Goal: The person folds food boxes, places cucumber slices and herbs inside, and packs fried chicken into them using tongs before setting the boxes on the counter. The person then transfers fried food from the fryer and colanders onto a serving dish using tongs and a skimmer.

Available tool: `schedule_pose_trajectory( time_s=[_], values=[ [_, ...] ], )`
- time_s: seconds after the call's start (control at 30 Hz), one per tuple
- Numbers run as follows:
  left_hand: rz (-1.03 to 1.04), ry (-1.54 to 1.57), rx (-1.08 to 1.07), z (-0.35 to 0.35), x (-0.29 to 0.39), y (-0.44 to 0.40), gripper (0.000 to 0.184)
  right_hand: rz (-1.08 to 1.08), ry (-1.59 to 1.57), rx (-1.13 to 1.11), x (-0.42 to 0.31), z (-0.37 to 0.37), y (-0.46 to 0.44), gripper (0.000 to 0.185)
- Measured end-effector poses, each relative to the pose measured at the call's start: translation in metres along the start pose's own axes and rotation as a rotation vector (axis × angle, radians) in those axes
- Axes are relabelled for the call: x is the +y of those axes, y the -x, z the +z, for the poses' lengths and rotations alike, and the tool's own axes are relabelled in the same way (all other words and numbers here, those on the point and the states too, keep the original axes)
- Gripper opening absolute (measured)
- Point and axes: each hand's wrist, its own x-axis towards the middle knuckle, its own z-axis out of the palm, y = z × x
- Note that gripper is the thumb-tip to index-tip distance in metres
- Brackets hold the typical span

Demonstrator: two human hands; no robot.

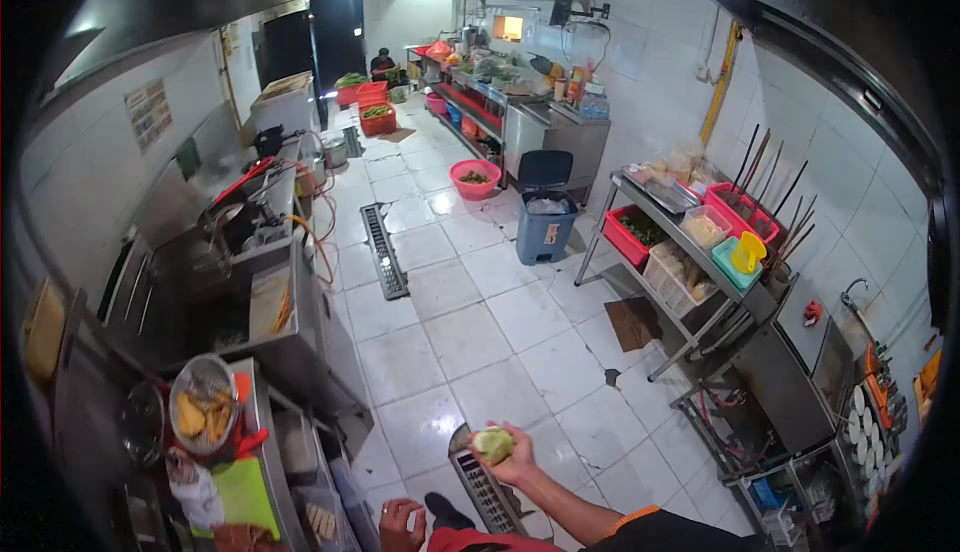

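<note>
My right hand (513,460) is stretched out over the floor, its fingers curled round a pale green round item (493,444) that looks like a vegetable or fruit. Low in the view, near my body, my left hand (401,526) hangs with its fingers bent and a little apart, and nothing shows in it. A dark shoe shows beside my left hand, and a metal floor drain (486,492) runs below my right hand.
On the left is a counter with a strainer (204,404) of yellow food and a green board (246,495). A steel shelf (680,214) with baskets stands right. Ahead are a grey bin (546,230) and pink basin (475,190). A person (382,64) is far back.
</note>
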Motion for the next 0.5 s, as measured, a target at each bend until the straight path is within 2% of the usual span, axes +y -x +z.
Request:
schedule_pose_trajectory(
  time_s=[0.07,0.1,0.17,0.2,0.27,0.3,0.37,0.43,0.5],
  values=[
    [-0.029,-0.006,0.023,0.023,-0.029,-0.014,0.022,-0.144,-0.069,0.053,-0.051,0.008,-0.031,0.024],
    [-0.024,0.003,0.017,0.035,-0.043,-0.02,0.022,-0.244,-0.041,0.062,-0.079,0.005,-0.051,0.024],
    [-0.307,0.234,-0.257,0.056,-0.071,-0.038,0.023,-0.407,-0.034,0.118,-0.124,0.014,-0.074,0.024],
    [-0.301,0.242,-0.256,0.075,-0.089,-0.042,0.023,-0.471,-0.045,0.154,-0.148,0.036,-0.08,0.024],
    [-0.519,0.37,-0.496,0.108,-0.128,-0.067,0.027,-0.592,-0.009,0.19,-0.201,0.076,-0.098,0.021],
    [-0.516,0.379,-0.506,0.114,-0.139,-0.091,0.027,-0.643,-0.021,0.133,-0.239,0.083,-0.116,0.018],
    [-0.354,0.301,-0.693,0.121,-0.158,-0.132,0.031,-0.704,-0.05,0.1,-0.304,0.112,-0.144,0.016],
    [-0.37,0.224,-0.658,0.124,-0.16,-0.176,0.033,-0.79,-0.093,0.088,-0.362,0.174,-0.171,0.019],
    [-0.494,0.206,-0.476,0.129,-0.166,-0.213,0.034,-0.799,-0.194,0.046,-0.421,0.227,-0.206,0.026]
  ],
)
